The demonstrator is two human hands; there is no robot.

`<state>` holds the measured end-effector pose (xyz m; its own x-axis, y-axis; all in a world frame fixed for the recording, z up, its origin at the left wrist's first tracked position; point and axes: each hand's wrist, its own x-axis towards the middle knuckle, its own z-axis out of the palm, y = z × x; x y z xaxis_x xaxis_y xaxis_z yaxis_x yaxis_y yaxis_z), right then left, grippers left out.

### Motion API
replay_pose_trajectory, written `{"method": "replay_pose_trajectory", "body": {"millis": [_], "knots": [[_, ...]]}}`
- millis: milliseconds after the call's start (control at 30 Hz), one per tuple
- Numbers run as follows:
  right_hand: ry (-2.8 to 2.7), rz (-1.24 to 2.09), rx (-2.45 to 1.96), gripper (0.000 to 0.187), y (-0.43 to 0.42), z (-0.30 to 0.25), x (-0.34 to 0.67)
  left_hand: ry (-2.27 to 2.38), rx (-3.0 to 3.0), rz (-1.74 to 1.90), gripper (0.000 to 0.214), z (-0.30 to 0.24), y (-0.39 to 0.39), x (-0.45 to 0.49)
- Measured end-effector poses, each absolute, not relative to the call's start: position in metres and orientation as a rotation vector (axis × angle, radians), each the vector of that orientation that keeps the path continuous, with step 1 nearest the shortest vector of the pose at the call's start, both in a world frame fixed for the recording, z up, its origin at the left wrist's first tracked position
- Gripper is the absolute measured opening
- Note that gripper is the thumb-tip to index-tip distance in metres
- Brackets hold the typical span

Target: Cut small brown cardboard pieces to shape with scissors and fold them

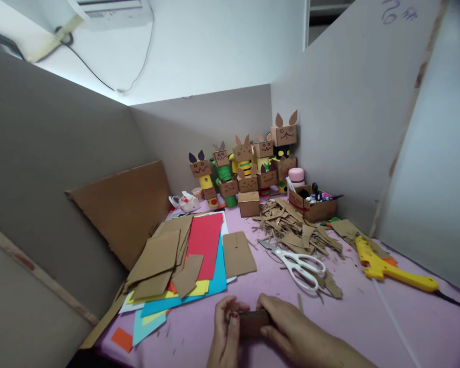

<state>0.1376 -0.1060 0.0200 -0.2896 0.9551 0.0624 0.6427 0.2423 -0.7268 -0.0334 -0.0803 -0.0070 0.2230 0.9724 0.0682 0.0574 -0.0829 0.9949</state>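
Both my hands meet at the near edge of the pink table [368, 317], closed round a small brown cardboard piece [253, 323]. My left hand [226, 332] pinches its left end with bent fingers. My right hand [291, 327] wraps over its right end and top. Most of the cardboard piece is hidden by my fingers. White-handled scissors [301, 266] lie just beyond my right hand. A loose rectangle of cardboard [238, 254] lies beyond my left hand.
Stacked coloured paper and cardboard sheets [191, 260] lie at left. A large cardboard sheet [122, 209] leans on the left wall. Cardboard scraps [295, 230], a yellow glue gun [383, 266], a box of pens [314, 202] and several cardboard animal figures [249, 163] fill the back.
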Motion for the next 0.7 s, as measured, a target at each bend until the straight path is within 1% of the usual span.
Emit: {"method": "replay_pose_trajectory", "body": {"millis": [67, 200, 233, 333, 433, 500, 633, 700], "knots": [[-2.008, 0.820, -1.468, 0.015, -0.106, 0.022, 0.137, 1.024, 1.431, 1.043, 0.032, -0.002, -0.080, -0.032], [-1.936, 0.889, -1.358, 0.012, -0.106, 0.025, 0.137, 1.033, 1.423, 1.121, 0.034, 0.000, -0.078, -0.027], [-1.924, 0.886, -1.341, 0.013, -0.105, 0.024, 0.137, 1.043, 1.404, 1.129, 0.035, -0.001, -0.078, -0.026], [-1.929, 0.826, -1.369, 0.029, -0.104, 0.022, 0.135, 1.030, 1.314, 1.108, 0.037, -0.007, -0.077, -0.027], [-1.954, 0.815, -1.362, 0.031, -0.105, 0.021, 0.134, 0.935, 1.315, 1.057, 0.037, -0.015, -0.077, -0.029], [-1.977, 0.816, -1.339, 0.027, -0.106, 0.021, 0.134, 0.882, 1.385, 1.045, 0.031, -0.019, -0.078, -0.031], [-2.079, 0.790, -1.365, 0.008, -0.108, 0.022, 0.133, 0.867, 1.462, 1.085, 0.027, -0.022, -0.078, -0.035], [-2.115, 0.784, -1.409, 0.010, -0.108, 0.021, 0.132, 0.868, 1.493, 1.017, 0.027, -0.022, -0.077, -0.037]]}}
